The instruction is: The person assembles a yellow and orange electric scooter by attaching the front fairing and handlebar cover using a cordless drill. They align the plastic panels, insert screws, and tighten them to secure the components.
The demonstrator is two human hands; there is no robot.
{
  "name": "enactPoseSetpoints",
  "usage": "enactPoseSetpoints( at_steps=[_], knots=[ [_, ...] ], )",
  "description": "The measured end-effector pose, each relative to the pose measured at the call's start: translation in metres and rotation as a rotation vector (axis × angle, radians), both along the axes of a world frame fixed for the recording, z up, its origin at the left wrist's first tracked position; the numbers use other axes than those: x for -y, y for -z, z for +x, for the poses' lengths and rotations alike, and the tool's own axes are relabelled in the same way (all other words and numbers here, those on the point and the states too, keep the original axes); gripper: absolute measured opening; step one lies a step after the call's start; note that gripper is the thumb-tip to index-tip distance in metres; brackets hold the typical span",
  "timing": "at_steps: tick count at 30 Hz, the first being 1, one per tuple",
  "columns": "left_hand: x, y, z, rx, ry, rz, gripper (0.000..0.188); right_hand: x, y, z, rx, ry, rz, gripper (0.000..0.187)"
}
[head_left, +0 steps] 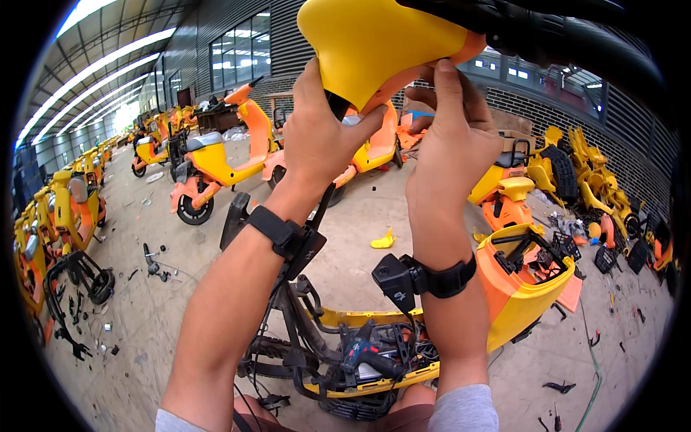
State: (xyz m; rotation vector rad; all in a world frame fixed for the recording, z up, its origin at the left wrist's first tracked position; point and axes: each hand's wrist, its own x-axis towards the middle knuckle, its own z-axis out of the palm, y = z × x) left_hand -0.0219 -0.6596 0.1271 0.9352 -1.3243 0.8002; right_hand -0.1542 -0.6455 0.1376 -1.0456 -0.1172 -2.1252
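A yellow scooter handlebar cover [381, 43] with an orange underside fills the top of the view. My left hand [320, 129] is closed on its lower left edge, with the thumb along the underside. Under the cover's right part, my right hand [457, 119] has its fingers bent and pressed together at the orange edge; what lies between them is hidden. Below my arms is a partly stripped scooter with a yellow and orange rear body [529, 291]. A cordless drill [363, 353] rests on its open floor section among wires.
Yellow and orange scooters [230, 144] stand behind and along the left. A heap of yellow panels [586, 173] lies at the right by the brick wall. Loose parts, a yellow fragment [383, 239], a screwdriver [556, 417] and a green hose [596, 374] are on the floor.
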Motion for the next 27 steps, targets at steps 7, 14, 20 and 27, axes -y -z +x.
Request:
enactPoseSetpoints(
  at_steps=[7, 14, 20, 27],
  knots=[
    [-0.003, 0.002, 0.0, -0.013, -0.034, 0.01, 0.091, 0.0, -0.002, 0.001, 0.027, 0.115, -0.08, 0.024],
    [-0.007, 0.001, -0.003, -0.058, -0.011, 0.07, 0.088, 0.005, -0.002, 0.001, 0.012, 0.149, -0.064, 0.023],
    [-0.005, 0.002, -0.001, -0.002, -0.048, 0.007, 0.092, -0.011, -0.001, 0.008, 0.073, -0.116, 0.014, 0.026],
    [-0.007, 0.002, -0.001, 0.009, -0.057, 0.008, 0.093, -0.021, -0.003, 0.004, 0.062, -0.187, 0.068, 0.027]
  ],
)
